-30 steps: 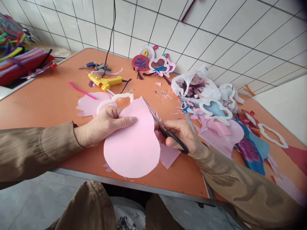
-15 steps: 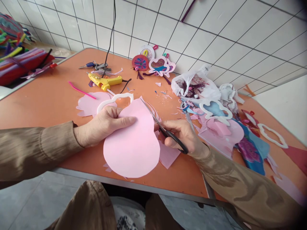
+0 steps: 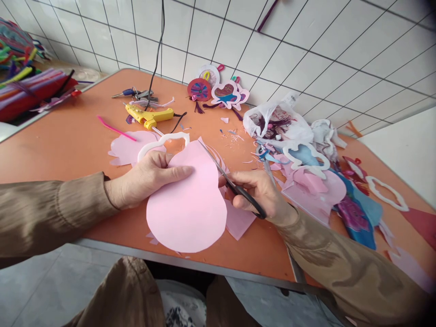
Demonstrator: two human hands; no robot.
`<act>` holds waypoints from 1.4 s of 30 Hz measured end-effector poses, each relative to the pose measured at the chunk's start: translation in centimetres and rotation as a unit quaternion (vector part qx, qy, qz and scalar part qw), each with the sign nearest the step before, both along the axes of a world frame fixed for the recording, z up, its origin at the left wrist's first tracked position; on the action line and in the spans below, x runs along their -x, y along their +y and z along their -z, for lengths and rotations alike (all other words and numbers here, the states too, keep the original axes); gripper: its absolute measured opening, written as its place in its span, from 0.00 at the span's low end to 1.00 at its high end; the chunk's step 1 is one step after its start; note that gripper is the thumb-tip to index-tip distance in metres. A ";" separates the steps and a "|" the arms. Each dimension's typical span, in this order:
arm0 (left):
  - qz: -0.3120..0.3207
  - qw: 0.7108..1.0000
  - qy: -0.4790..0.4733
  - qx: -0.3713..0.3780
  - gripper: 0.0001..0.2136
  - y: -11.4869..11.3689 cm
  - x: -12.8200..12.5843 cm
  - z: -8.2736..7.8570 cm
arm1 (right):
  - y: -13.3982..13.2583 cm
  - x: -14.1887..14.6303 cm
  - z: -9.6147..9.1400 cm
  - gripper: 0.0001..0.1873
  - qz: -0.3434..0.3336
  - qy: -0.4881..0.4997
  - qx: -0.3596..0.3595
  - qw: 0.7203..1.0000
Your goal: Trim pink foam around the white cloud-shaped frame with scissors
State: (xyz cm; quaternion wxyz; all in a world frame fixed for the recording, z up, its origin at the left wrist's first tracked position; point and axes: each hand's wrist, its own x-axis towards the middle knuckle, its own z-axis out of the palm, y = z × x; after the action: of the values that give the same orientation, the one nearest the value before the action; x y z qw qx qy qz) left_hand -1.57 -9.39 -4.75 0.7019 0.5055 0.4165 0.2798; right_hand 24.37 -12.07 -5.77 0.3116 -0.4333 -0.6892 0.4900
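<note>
A rounded sheet of pink paper (image 3: 187,209) is pinched in my left hand (image 3: 150,175), thumb on top and fingers hidden beneath. My right hand (image 3: 255,193) grips black-handled scissors (image 3: 235,186), whose blades lie along the sheet's upper right edge. Thin pink strips curl beside the blades. Under the sheet, to its right, rests another pink paper piece (image 3: 240,220). A white wavy frame (image 3: 153,144) lies just beyond my left hand, overlapping a scalloped pink cutout (image 3: 127,147).
A yellow glue gun (image 3: 150,114) and keys (image 3: 141,96) lie at the back left. Decorated tags (image 3: 199,89) are by the tiled wall. Right of my hands are a white plastic bag (image 3: 254,122), a second white frame (image 3: 320,156) and blue flowered fabric (image 3: 357,213) among scraps.
The scissor blades and handles have come slightly closer together on the pink paper. Both hands stay in nearly the same place.
</note>
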 end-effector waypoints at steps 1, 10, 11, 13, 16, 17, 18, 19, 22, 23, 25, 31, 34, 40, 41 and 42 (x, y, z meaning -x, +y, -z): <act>0.000 1.000 -0.001 0.002 0.19 0.0 0.0 0.0 | 0.0 0.0 0.1 0.37 0.000 0.003 -0.003 1.000; 0.001 1.000 -0.018 0.021 0.17 -0.1 0.1 0.2 | 0.2 -0.6 1.4 0.36 -0.020 0.030 -0.005 0.999; -0.002 1.000 -0.017 0.021 0.17 -0.1 0.1 0.2 | 0.3 -0.6 1.4 0.36 -0.022 0.033 -0.013 0.999; -0.003 1.000 -0.016 0.021 0.17 0.0 0.1 0.1 | 0.2 -0.6 1.2 0.34 -0.022 0.043 -0.028 0.998; -0.004 1.000 -0.011 0.016 0.18 0.1 0.1 0.1 | 0.1 -0.4 0.5 0.33 -0.005 0.041 -0.041 0.998; -0.004 1.000 -0.010 0.016 0.19 0.1 0.1 0.1 | 0.1 -0.2 0.2 0.33 0.006 0.029 -0.041 0.999; -0.003 1.000 -0.011 0.017 0.19 0.1 0.1 0.1 | 0.0 -0.1 -0.2 0.33 0.021 0.009 -0.041 0.999; -0.002 1.000 -0.014 0.018 0.19 0.1 0.1 0.1 | 0.1 -0.1 -0.5 0.33 0.044 -0.020 -0.049 0.998; 0.000 1.000 -0.015 0.019 0.20 0.0 0.1 0.2 | 0.8 -0.5 -1.6 0.30 0.137 -0.159 -0.115 0.971; -0.001 1.000 -0.010 0.017 0.20 0.0 0.1 0.2 | 1.2 -0.8 -1.8 0.28 0.164 -0.214 -0.138 0.953; -0.003 1.000 0.000 0.015 0.21 0.0 0.1 0.2 | 2.1 -1.8 -2.2 0.23 0.193 -0.322 -0.143 0.916; 0.010 0.999 -0.018 0.027 0.20 0.1 0.0 0.0 | 4.0 -3.9 -2.3 0.07 0.181 -0.524 -0.123 0.823; 0.016 0.999 -0.023 0.031 0.20 0.0 0.0 0.0 | 4.3 -4.0 -2.4 0.08 0.136 -0.578 -0.119 0.796; 0.001 1.000 0.004 0.012 0.23 -0.1 -0.2 0.0 | 4.2 -4.6 -3.0 0.17 0.131 -0.384 -0.013 0.914; 0.002 1.000 0.010 0.008 0.23 -0.1 -0.2 0.0 | 3.9 -4.4 -3.3 0.16 0.141 -0.344 -0.010 0.928; 0.004 1.000 0.016 0.004 0.24 -0.1 -0.2 0.0 | 3.6 -3.9 -3.6 0.13 0.148 -0.312 -0.018 0.938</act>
State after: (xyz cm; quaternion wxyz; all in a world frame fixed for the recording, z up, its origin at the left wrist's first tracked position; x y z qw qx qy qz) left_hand -1.36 -9.46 -4.75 0.6985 0.5088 0.4264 0.2672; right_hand 28.31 -8.49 -2.22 0.1572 -0.6559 -0.6888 0.2658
